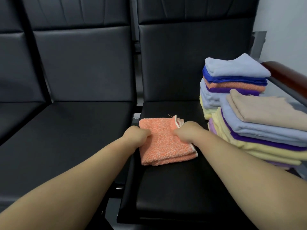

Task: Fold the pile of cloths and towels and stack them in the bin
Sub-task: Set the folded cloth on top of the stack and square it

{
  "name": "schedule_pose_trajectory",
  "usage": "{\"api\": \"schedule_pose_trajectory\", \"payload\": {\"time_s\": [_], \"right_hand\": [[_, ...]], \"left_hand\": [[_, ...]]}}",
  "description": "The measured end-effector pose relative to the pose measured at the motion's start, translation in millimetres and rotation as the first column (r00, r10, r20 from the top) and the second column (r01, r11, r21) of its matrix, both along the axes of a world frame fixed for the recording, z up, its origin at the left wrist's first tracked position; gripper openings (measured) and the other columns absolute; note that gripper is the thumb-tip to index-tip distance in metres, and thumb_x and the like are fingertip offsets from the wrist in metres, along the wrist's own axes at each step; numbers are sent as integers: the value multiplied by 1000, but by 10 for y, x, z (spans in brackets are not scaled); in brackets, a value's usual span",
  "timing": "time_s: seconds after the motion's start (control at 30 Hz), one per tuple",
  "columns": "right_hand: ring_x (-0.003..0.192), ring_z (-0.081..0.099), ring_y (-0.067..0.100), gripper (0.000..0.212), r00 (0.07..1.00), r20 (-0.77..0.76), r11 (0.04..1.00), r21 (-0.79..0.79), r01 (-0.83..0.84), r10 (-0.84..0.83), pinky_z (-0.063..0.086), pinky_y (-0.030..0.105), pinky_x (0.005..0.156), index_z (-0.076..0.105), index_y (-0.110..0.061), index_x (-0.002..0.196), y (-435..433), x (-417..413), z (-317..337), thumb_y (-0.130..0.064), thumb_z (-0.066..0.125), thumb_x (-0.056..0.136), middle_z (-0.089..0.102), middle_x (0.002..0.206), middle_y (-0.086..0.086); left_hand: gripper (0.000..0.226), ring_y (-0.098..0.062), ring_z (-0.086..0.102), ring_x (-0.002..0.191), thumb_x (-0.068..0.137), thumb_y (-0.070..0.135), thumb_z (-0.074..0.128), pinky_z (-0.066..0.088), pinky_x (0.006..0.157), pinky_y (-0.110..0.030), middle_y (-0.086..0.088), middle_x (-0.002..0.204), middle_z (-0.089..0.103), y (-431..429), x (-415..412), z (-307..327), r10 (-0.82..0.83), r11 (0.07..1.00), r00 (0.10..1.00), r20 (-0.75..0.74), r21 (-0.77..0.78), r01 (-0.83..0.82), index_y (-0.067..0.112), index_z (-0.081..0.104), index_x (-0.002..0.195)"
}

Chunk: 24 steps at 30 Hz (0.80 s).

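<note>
both hands down on the orange towel, which lies folded into a thick square on the black padded seat, just below the middle of the view. the left hand is at the towel's nine o'clock edge, fingers curled in and gripping the terry. the right hand sits at about two o'clock on the towel, fingers bunched and curled into the cloth near its pale hemmed edge; it's a bit blurred, so the exact pinch is hard to read. out at three o'clock from the towel, on the same seat, the near stack of folded towels has a beige one on top, over light blue, purple and yellow. behind it, toward one o'clock, the far stack is topped in light blue. a wooden armrest runs just beyond the stacks. a second black seat is at nine o'clock.
</note>
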State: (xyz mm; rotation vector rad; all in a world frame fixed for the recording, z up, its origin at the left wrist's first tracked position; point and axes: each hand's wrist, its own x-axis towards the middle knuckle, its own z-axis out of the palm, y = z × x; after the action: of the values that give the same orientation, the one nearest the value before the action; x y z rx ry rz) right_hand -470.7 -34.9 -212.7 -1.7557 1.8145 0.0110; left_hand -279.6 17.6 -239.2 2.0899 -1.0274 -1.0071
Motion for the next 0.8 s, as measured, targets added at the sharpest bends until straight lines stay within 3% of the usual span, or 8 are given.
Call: {"api": "schedule_pose_trajectory", "payload": {"time_s": [0.1,0.17,0.27,0.4,0.57,0.67,0.73,0.8], "right_hand": [[90,67,20,22,938,339,997,31,70,-77,53,35,81,61,-12,108,86,-48,99,-33,59,102,69,104,7],[84,64,19,19,869,495,996,-63,64,-25,51,34,75,63,-14,106,159,-133,337,-30,52,104,69,100,7],[79,58,14,20,889,455,949,-301,97,53,44,31,63,51,-19,106,274,-370,797,-39,49,107,61,97,0],[88,60,19,32,881,468,866,-465,182,66,47,40,69,58,-18,121,306,-844,1169,-45,51,104,64,106,2],[94,63,24,38,864,504,774,-539,333,-21,45,34,71,65,-18,122,270,-1629,1331,-48,60,100,69,113,3],[75,60,15,32,844,524,710,-553,436,-110,37,29,55,70,-15,110,213,-2092,1353,-44,66,98,71,99,3],[66,55,11,28,845,501,699,-537,472,-186,34,27,51,70,-13,103,144,-2301,1311,-40,66,98,67,87,1],[68,58,15,29,854,454,727,-492,479,-255,35,28,52,69,-10,106,83,-2406,1179,-37,66,97,68,93,5]], "left_hand": [[22,-30,68,97,95,27,61,58,89,-44,-11,109,69,104,-67,208,54,991,985,-162,-109,-73,12,60,110],[20,-30,68,98,96,32,56,56,93,-50,-9,109,68,126,-109,455,52,977,991,-124,-200,-77,15,56,108],[27,-27,66,97,97,38,53,54,93,-49,-5,108,66,124,-268,929,33,955,999,-40,-294,-43,15,55,112],[38,-25,67,96,95,40,54,55,86,-42,-4,109,67,39,-718,1407,-38,936,999,-32,-352,24,13,56,121],[34,-28,68,97,98,37,56,58,86,-46,-7,111,65,-137,-1509,1612,-128,924,979,-158,-379,60,14,52,123],[30,-29,67,100,98,37,57,58,90,-51,-7,113,64,-261,-2018,1644,-189,914,958,-217,-395,91,16,51,118],[30,-28,66,97,97,36,57,58,87,-48,-7,110,64,-375,-2276,1610,-187,917,964,-191,-387,101,15,52,117],[25,-22,63,87,95,32,58,55,77,-37,-5,101,64,-489,-2472,1517,-178,914,978,-110,-387,123,12,56,110]]}}
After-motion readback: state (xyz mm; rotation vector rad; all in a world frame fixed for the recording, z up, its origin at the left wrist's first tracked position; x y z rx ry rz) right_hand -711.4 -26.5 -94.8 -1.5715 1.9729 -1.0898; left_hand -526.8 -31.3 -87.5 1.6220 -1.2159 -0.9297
